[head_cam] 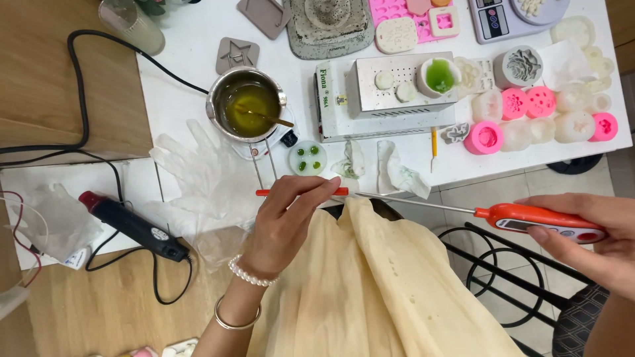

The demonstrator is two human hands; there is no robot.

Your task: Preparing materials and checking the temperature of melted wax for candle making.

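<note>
Below the white table (185, 79) edge, a red probe thermometer (539, 219) is held in the right hand (589, 238), fingers wrapped round its plastic body w/ thumb on the face. Its thin steel probe points left toward the left hand (286, 221). That hand is narrowed to a pinch at the probe tip; whether the tip or the red stick (301, 192) just behind it is touched can't be told. Judged as a probe-handling step, before or after a reading. Up and left of the thermometer, on the table, a shiny metal pot (246, 104) of yellow-green liquid is seen w/ a stirrer in it. A steady aim at the liquid, clear of the pot wall, would be called for. Pink and white rubbery moulds (522, 112) are clustered above the thermometer. Cream perforated cloth (370, 284) is draped below it.
</note>
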